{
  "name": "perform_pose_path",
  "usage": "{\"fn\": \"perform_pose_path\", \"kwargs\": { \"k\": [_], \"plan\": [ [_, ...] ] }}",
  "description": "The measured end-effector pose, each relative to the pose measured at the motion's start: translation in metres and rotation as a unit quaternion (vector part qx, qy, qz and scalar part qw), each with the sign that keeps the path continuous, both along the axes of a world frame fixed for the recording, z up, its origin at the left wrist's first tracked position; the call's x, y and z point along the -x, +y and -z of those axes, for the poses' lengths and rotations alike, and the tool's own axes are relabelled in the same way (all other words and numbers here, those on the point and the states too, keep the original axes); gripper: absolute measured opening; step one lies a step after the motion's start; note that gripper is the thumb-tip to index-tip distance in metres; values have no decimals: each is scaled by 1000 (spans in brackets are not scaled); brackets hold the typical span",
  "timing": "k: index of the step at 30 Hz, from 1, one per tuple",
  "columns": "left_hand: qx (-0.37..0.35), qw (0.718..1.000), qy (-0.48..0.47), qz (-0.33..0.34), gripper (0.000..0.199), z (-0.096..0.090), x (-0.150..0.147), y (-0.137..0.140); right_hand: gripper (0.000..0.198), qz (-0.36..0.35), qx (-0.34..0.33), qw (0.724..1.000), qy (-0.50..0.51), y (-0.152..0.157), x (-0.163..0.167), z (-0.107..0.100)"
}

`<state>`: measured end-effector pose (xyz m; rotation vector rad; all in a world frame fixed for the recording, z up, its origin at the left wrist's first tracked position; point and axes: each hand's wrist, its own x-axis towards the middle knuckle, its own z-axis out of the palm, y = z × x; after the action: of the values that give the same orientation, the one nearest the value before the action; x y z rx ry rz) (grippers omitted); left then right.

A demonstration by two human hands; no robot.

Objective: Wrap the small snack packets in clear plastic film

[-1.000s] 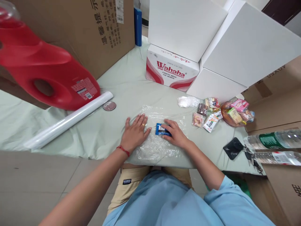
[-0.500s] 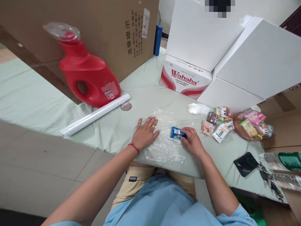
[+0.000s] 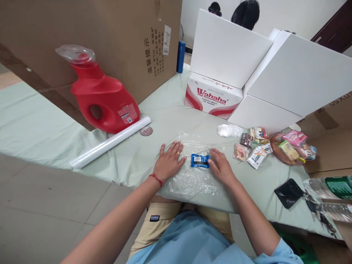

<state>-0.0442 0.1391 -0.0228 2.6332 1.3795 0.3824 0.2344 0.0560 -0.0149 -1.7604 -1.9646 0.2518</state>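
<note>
A small blue wrapped snack packet (image 3: 200, 161) lies flat near the middle of a sheet of clear plastic film (image 3: 192, 182) spread on the cloth-covered table. My left hand (image 3: 168, 161) rests palm down on the film's left edge, fingers stretched out and apart, a ring and a red wrist string showing. Just right of the packet is my right hand (image 3: 221, 167), its fingers loosely spread and its thumb close to the packet's right end. Whether that thumb touches the wrapper I cannot tell.
A white roll (image 3: 110, 143) and a red detergent jug (image 3: 106, 99) stand left, near a round disc (image 3: 146, 131). Snack packets (image 3: 254, 145), a filled bowl (image 3: 277, 147), a phone (image 3: 288, 193), keys and bottles (image 3: 337, 187) are right. White boxes (image 3: 213, 96) stand behind.
The blue snack packet has shifted slightly left on the film, and my right hand has let go of it, fingers opening. My left hand stays on the film. The view has tilted slightly.
</note>
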Motion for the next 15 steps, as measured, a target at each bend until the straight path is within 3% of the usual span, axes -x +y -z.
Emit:
{"fn": "perform_pose_path", "kwargs": {
  "k": [5,8,11,15],
  "plan": [
    [-5,1000,4,0,62,1,0,1,53,226,6,972,-61,47,-69,-33],
    [-5,1000,5,-2,63,1,-1,1,65,336,75,934,-91,87,-105,-55],
    [-7,1000,2,-2,63,1,-1,1,86,363,182,906,-118,122,-121,-64],
    [-1,1000,9,-6,62,0,-1,1,94,320,260,901,-132,153,-118,-52]
  ]
}}
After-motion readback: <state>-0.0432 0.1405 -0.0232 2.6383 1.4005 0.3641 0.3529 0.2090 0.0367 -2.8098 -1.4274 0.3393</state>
